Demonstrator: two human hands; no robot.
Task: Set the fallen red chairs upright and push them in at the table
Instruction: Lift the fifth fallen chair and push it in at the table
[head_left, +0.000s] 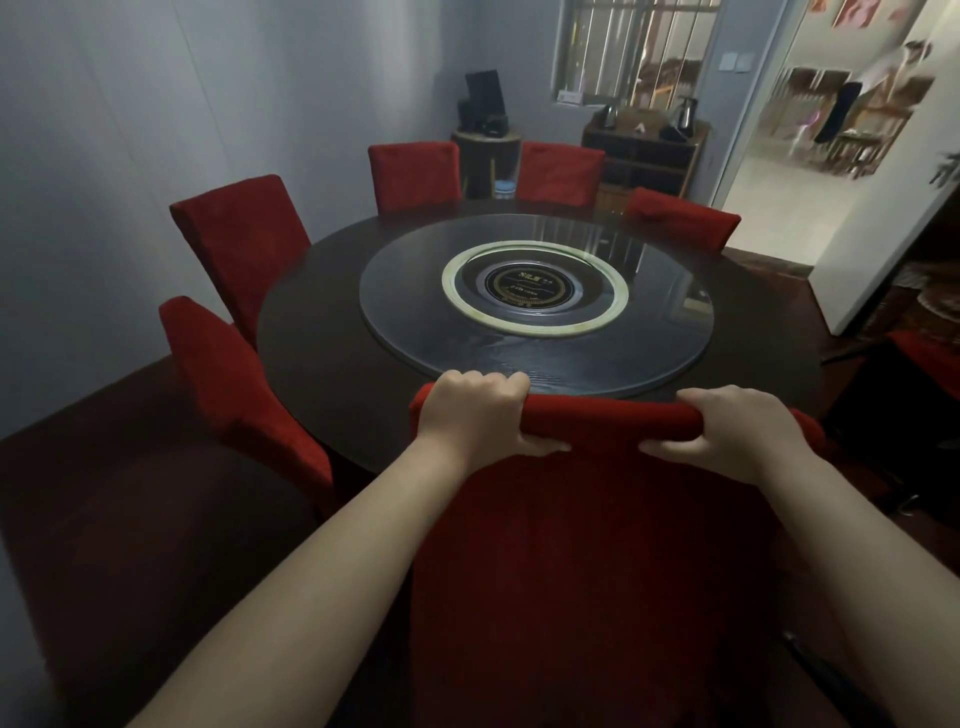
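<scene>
A red fabric-covered chair (597, 545) stands upright right in front of me, its back facing me and its top edge at the near rim of the round dark table (322, 364). My left hand (470, 410) grips the left end of the chair's top rail, fingers curled over it. My right hand (737, 431) grips the right end the same way. Several other red chairs (244, 244) stand upright around the far and left sides of the table. Something red (930, 358) shows low at the right edge; I cannot tell what it is.
A glass turntable (535, 296) covers the table's middle. A grey wall runs along the left. A small round stand (485, 156) and a dark sideboard (644, 150) sit at the back wall under a barred window. An open doorway (779, 171) is at the right rear.
</scene>
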